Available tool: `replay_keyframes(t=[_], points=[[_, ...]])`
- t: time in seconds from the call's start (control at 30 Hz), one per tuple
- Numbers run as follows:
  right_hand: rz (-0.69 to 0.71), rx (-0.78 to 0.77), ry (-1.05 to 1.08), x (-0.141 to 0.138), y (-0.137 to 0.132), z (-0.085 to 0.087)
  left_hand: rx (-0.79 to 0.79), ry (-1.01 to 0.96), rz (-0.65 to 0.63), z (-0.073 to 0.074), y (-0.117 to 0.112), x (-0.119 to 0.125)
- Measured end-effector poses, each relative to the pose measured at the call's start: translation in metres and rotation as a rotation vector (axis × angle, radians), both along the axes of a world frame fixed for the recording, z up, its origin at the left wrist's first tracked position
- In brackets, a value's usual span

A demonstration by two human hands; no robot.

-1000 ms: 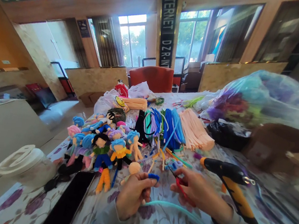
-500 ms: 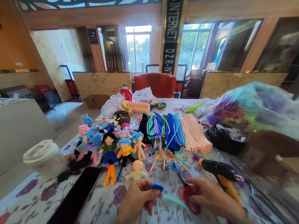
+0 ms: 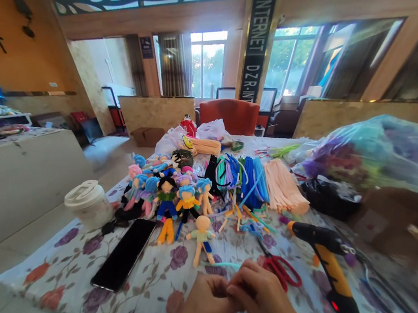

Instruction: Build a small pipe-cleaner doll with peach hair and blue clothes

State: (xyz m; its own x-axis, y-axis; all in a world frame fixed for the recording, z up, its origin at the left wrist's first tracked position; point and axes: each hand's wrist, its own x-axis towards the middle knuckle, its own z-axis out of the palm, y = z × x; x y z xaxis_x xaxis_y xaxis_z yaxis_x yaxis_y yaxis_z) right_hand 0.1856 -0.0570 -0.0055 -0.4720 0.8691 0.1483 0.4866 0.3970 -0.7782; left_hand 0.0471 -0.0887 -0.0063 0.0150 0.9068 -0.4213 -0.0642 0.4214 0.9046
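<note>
My left hand (image 3: 207, 305) and my right hand (image 3: 265, 297) meet low in the head view, fingers pinched together. Whatever lies between the fingertips is hidden. Just beyond them a mint-green pipe cleaner (image 3: 226, 265) lies on the cloth, partly behind my right hand. Red-handled scissors (image 3: 284, 272) rest on the table right beside that hand. A small bald doll (image 3: 202, 239) in a pale green top lies a little farther off, with blue on one leg. Several finished dolls (image 3: 168, 197) with coloured hair are heaped behind it.
A black phone (image 3: 124, 254) and a white lidded jar (image 3: 89, 202) are on the left. Bundles of pipe cleaners (image 3: 285, 187) stand at the back. To the right are a glue gun (image 3: 328, 262) with its cord, a cardboard box (image 3: 389, 216) and a large plastic bag (image 3: 372, 147).
My right hand has put down the scissors and come across to my left hand. The blue piece held in my left fingers no longer shows. The view has turned slightly left.
</note>
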Motion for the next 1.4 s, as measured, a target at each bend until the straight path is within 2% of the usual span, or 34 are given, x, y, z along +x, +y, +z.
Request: replay_keyframes(t=[0.07, 0.13, 0.17, 0.3, 0.37, 0.47, 0.6, 0.77, 0.97, 1.27, 1.4], points=[[-0.010, -0.035, 0.005, 0.002, 0.009, -0.002, 0.043, 0.062, -0.033, -0.005, 0.004, -0.009], [-0.029, -0.066, -0.006, 0.003, 0.026, -0.004, 0.122, 0.214, -0.112, -0.004, 0.013, -0.026], [-0.041, -0.071, -0.015, 0.004, 0.037, -0.006, 0.157, 0.292, -0.095, -0.001, 0.019, -0.036], [-0.096, -0.026, -0.084, -0.001, 0.079, -0.015, 0.371, 0.580, 0.107, 0.018, 0.049, -0.075], [-0.122, 0.036, -0.139, -0.007, 0.092, -0.018, 0.458, 0.694, 0.126, 0.022, 0.061, -0.084], [-0.172, 0.149, -0.222, -0.013, 0.097, -0.018, 0.494, 0.806, 0.085, 0.018, 0.072, -0.086], [-0.272, 0.248, -0.291, -0.009, 0.088, -0.013, 0.448, 0.865, 0.041, 0.008, 0.078, -0.084], [-0.304, 0.300, -0.256, -0.002, 0.078, -0.012, 0.396, 0.765, 0.033, 0.004, 0.085, -0.092], [-0.172, 0.254, -0.159, -0.014, 0.064, -0.015, 0.335, 0.464, 0.043, -0.006, 0.093, -0.091], [-0.091, 0.119, -0.010, -0.029, 0.051, -0.014, 0.253, 0.070, 0.269, 0.003, 0.084, -0.085], [-0.087, 0.057, 0.060, -0.037, 0.050, -0.014, 0.236, -0.106, 0.343, 0.002, 0.083, -0.080]])
